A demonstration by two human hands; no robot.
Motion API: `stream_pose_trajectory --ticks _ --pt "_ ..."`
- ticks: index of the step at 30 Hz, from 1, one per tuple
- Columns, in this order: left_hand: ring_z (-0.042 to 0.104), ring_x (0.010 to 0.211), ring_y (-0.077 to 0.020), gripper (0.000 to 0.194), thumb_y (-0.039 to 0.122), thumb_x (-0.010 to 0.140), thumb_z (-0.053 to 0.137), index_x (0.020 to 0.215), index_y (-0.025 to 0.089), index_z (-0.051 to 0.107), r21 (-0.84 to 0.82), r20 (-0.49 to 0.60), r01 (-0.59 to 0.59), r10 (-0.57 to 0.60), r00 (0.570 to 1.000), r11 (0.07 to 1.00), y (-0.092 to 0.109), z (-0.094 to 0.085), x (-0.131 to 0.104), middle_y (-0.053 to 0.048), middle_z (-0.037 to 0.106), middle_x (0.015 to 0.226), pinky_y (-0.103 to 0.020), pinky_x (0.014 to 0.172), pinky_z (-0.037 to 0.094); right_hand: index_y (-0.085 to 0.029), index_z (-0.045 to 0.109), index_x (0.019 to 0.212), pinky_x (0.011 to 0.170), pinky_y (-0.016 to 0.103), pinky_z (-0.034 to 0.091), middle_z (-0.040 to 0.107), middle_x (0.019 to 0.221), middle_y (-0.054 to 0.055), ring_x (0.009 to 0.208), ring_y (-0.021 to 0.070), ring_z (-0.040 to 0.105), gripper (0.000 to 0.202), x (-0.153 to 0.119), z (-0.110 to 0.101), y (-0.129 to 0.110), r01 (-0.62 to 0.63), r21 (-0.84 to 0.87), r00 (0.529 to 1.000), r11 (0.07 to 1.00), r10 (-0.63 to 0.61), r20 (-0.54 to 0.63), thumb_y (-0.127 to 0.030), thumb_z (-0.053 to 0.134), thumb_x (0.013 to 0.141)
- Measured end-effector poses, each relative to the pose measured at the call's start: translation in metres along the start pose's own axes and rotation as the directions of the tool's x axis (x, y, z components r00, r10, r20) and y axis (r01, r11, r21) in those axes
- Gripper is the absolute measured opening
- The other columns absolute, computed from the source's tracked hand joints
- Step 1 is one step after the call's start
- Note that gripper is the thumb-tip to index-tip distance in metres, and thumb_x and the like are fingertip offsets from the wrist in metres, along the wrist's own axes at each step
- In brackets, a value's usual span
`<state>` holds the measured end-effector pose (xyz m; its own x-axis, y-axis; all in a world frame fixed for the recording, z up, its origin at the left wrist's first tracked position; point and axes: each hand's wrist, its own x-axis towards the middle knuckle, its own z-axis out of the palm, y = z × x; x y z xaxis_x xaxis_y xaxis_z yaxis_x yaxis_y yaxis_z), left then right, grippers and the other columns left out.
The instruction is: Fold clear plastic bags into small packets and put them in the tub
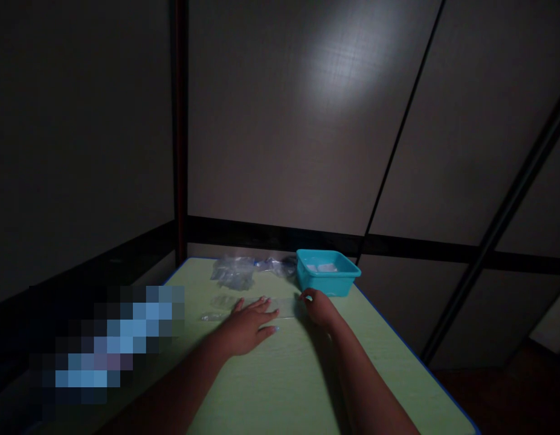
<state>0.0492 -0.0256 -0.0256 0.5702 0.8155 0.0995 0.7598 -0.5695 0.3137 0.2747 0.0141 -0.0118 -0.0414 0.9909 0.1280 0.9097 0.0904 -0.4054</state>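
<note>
A clear plastic bag (286,309) lies flat across the table, its long side running left to right. My left hand (249,329) rests on it with the fingers spread. At the bag's right end my right hand (319,309) is closed, thumb and fingertips pinching the edge. Just behind that hand stands a turquoise plastic basket (327,285) with some white pieces (325,267) inside, too small to name. Farther back on the left is a heap of crumpled clear plastic bags (234,273).
The light green table (280,386) has a blue edge. More crumpled plastic (277,266) lies between the heap and the basket. Wall panels (280,121) rise directly behind the table. A blurred-out patch (130,335) covers the left side.
</note>
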Motion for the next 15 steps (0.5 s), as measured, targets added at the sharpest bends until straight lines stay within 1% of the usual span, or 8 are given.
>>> stream_pose_trajectory --ticks 4,8,15 --pt "0.018 0.132 -0.0210 0.041 0.047 0.087 0.033 0.128 0.041 0.036 -0.016 0.008 0.008 -0.008 1.000 1.000 0.0017 -0.0022 -0.0016 0.000 0.025 0.143 -0.055 0.101 0.006 -0.017 0.063 0.096 0.059 0.021 0.037 0.066 0.074 0.006 0.064 0.0146 0.059 0.028 -0.0025 0.0015 -0.0005 -0.005 0.033 1.000 0.999 0.004 0.008 -0.019 0.037 0.084" --pt "0.018 0.132 -0.0216 0.042 0.048 0.087 0.034 0.128 0.041 0.036 -0.010 0.012 0.007 -0.007 1.000 1.000 0.0020 -0.0032 -0.0027 0.000 0.025 0.143 -0.054 0.102 0.008 -0.016 0.062 0.098 0.057 0.022 0.037 0.064 0.065 0.005 0.058 0.0147 0.058 0.029 -0.0043 0.0012 -0.0017 -0.022 0.051 1.000 0.998 0.021 0.020 -0.018 0.037 0.084" --pt "0.020 0.131 -0.0226 0.039 0.049 0.087 0.033 0.127 0.046 0.034 0.037 -0.003 -0.036 0.037 0.999 0.999 -0.0011 -0.0007 -0.0026 -0.001 0.024 0.143 -0.058 0.100 0.010 -0.016 0.063 0.098 0.056 0.023 0.038 0.063 0.060 0.005 0.055 0.0148 0.058 0.030 -0.0038 0.0013 -0.0016 -0.040 0.068 0.999 0.997 0.037 0.038 -0.019 0.035 0.085"
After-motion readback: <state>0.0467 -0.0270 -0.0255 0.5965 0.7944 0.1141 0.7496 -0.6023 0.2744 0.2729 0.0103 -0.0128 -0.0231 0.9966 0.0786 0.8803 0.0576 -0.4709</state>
